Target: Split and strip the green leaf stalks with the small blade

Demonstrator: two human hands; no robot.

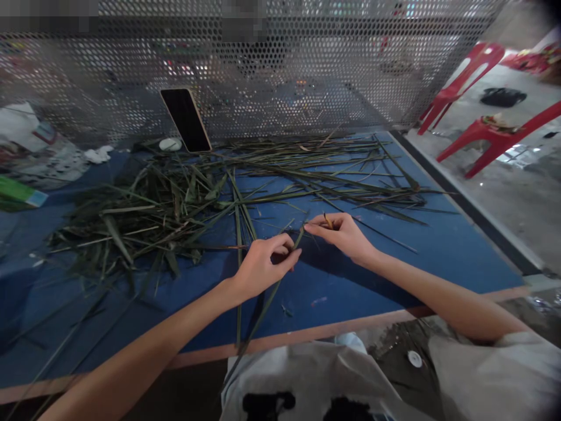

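Observation:
A long green leaf strip (272, 295) runs from the table's front edge up through my left hand (260, 266), whose thumb and fingers are closed on it. Its upper end rises past the fingers toward my right hand (348, 237). There, the right thumb and forefinger pinch together at the strip's tip. A small yellowish-brown piece (328, 221) shows among the curled right fingers; what it is I cannot make out. Just left of the hands, a few more long leaf strips (238, 234) lie across the blue table (350, 298).
A tangled heap of leaves (131, 222) covers the left side. Long stalks (307, 166) lie along the back, before a perforated metal panel (280, 76). A phone (187, 120) leans on that panel. Red plastic chairs (486, 137) stand right of the table.

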